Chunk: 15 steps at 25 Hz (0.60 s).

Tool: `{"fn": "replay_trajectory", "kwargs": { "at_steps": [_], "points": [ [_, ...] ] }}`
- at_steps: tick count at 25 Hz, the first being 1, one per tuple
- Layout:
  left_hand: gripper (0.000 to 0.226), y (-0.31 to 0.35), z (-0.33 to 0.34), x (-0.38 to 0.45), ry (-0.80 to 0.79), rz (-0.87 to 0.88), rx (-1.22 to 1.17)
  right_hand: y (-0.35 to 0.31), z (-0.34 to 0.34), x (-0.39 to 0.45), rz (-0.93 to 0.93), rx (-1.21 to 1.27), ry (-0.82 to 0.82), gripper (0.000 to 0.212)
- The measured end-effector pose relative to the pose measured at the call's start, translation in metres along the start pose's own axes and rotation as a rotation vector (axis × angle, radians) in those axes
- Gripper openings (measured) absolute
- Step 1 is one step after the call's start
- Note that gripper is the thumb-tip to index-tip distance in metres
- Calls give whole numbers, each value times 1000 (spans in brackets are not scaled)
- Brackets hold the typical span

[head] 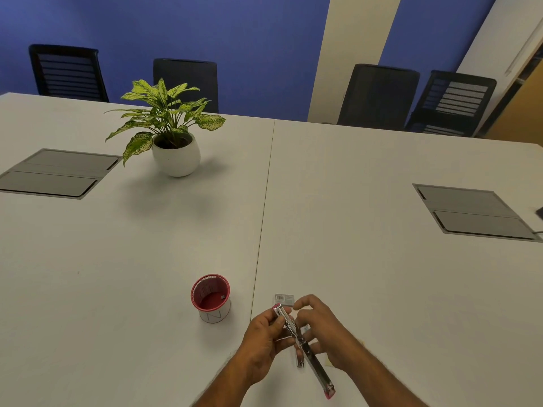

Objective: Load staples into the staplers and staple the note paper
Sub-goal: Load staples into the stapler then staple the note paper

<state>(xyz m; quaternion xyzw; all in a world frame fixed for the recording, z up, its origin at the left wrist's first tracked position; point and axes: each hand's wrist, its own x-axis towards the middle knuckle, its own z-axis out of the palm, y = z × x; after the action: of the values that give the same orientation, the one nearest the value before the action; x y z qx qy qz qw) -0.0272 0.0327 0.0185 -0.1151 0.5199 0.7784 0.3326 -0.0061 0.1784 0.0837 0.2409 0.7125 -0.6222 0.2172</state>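
A metal stapler [316, 367] with pink ends is swung open into one long line, slanting from upper left to lower right just above the table's front edge. My left hand [263, 340] grips its upper half from the left. My right hand [324, 330] is on the other side; its lower fingers press against the stapler's hinge, and thumb and forefinger are pinched together over the open magazine. Whether staples sit between those fingertips is too small to tell. A small staple box [283, 299] with a barcode lies flat just behind my hands. No note paper is clearly visible.
A red-lined white cup [211, 299] stands to the left of my hands. A potted plant [173, 136] sits far left on the white table [382, 274]. Grey cable hatches [55, 173] [473, 212] are set in both sides. Black chairs [379, 95] line the far edge.
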Motion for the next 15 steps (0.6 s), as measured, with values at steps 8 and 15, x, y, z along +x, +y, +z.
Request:
{"fn": "replay_trajectory", "kwargs": {
  "at_steps": [8,15],
  "points": [
    [25,8,-14,8,110,-12,-146,-1,-3,1,-36,94,-104,16],
    [24,8,-21,11,120,3,-154,26,-37,26,12,247,12,16]
  ]
}}
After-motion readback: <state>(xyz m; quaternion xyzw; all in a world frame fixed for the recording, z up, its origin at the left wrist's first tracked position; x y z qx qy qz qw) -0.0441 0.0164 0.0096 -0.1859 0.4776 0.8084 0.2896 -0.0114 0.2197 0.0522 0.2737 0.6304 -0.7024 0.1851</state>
